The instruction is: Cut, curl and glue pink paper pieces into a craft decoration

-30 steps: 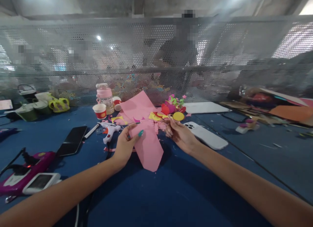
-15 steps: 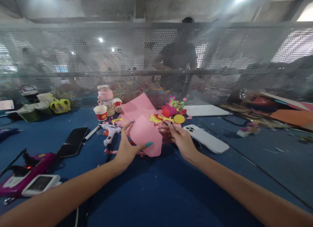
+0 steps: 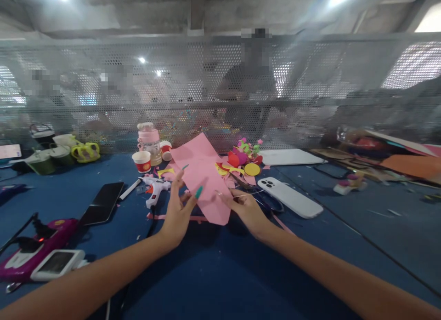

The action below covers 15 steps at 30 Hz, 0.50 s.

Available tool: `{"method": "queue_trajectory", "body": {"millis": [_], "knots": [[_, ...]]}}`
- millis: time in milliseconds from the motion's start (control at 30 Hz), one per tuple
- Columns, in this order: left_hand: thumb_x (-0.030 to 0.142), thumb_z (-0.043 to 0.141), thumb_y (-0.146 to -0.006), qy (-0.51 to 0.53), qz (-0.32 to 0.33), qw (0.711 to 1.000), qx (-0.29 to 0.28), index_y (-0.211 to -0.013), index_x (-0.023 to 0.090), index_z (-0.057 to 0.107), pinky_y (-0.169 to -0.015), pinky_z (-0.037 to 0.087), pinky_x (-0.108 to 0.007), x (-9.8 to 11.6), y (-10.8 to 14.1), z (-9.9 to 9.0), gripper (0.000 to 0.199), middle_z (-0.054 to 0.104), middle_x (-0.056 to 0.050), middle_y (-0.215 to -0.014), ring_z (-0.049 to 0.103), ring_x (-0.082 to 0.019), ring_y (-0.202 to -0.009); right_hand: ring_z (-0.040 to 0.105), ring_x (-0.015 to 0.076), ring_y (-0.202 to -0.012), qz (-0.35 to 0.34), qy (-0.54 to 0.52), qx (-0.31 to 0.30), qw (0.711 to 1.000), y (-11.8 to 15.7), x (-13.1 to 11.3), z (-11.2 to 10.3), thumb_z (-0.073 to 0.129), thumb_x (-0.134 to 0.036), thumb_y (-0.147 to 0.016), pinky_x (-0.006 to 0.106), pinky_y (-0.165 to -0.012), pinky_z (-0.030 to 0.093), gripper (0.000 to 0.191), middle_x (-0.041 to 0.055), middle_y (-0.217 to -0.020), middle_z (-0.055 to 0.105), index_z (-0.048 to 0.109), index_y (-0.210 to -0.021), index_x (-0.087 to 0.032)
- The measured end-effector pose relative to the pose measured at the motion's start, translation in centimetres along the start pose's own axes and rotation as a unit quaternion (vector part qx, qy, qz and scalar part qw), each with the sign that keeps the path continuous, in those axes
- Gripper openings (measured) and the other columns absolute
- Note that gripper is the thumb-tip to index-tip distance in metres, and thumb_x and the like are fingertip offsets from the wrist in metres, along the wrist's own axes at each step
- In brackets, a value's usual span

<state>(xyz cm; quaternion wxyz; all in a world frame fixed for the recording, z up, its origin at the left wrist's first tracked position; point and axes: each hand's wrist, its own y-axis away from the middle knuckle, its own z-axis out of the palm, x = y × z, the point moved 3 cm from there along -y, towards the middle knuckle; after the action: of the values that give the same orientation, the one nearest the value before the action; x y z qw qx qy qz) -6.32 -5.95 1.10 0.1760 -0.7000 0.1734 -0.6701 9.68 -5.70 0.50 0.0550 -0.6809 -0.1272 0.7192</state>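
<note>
A pink paper piece (image 3: 212, 196) with cut corners is held up between my two hands. My left hand (image 3: 177, 214) grips its left side, thumb on the front face. On its right edge, the thumb and fingers of my right hand (image 3: 248, 212) are closed, with the thumb over the front. Behind it lies a larger pink sheet (image 3: 196, 150). Dark-handled scissors (image 3: 270, 202) rest on the table just beyond my right hand. Yellow and pink scraps surround the paper, beside a yellow disc (image 3: 252, 168) and a red heart (image 3: 233, 159).
A white and orange glue gun (image 3: 157, 189), a black phone (image 3: 103, 202) and a purple power strip (image 3: 37, 251) lie left. Paper cups (image 3: 142, 162) and a bottle (image 3: 149, 143) stand behind. A white phone (image 3: 291, 198) lies right. A person (image 3: 255, 76) is beyond the mesh.
My right hand has moved from behind the scraps onto the pink paper's right edge. The scissors now show on the table. My left fingers have shifted and the paper has turned slightly.
</note>
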Motion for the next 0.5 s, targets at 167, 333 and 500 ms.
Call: {"method": "queue_trajectory", "body": {"millis": [167, 333, 500], "knots": [[0.028, 0.070, -0.060, -0.218, 0.226, 0.946, 0.076, -0.100, 0.023, 0.046, -0.088, 0.035, -0.043, 1.7, -0.1, -1.4, 0.047, 0.046, -0.005, -0.103, 0.043, -0.023, -0.101, 0.060, 0.0166, -0.068, 0.093, -0.211, 0.020, 0.973, 0.3, -0.1, 0.3, 0.074, -0.034, -0.050, 0.028, -0.059, 0.050, 0.034, 0.0020, -0.081, 0.068, 0.065, -0.079, -0.019], [0.029, 0.071, -0.058, -0.285, 0.228, 0.931, 0.010, -0.082, 0.022, 0.052, -0.073, 0.037, -0.036, 2.5, 0.0, -1.1, 0.031, 0.056, -0.002, -0.078, 0.047, -0.020, -0.081, 0.061, 0.0138, -0.062, 0.147, -0.286, 0.015, 0.947, 0.8, -0.4, 0.7, 0.076, -0.026, -0.049, 0.024, -0.056, 0.050, 0.030, 0.0016, -0.076, 0.068, 0.065, -0.075, -0.019], [0.029, 0.072, -0.057, -0.292, 0.248, 0.924, 0.005, -0.083, 0.022, 0.051, -0.070, 0.037, -0.032, 2.5, 0.6, -0.6, 0.034, 0.057, -0.001, -0.077, 0.048, -0.018, -0.077, 0.060, 0.0095, -0.056, 0.212, -0.306, -0.001, 0.928, 1.2, -0.3, 1.0, 0.075, -0.021, -0.051, 0.018, -0.053, 0.049, 0.028, 0.0022, -0.073, 0.069, 0.065, -0.077, -0.016]]}}
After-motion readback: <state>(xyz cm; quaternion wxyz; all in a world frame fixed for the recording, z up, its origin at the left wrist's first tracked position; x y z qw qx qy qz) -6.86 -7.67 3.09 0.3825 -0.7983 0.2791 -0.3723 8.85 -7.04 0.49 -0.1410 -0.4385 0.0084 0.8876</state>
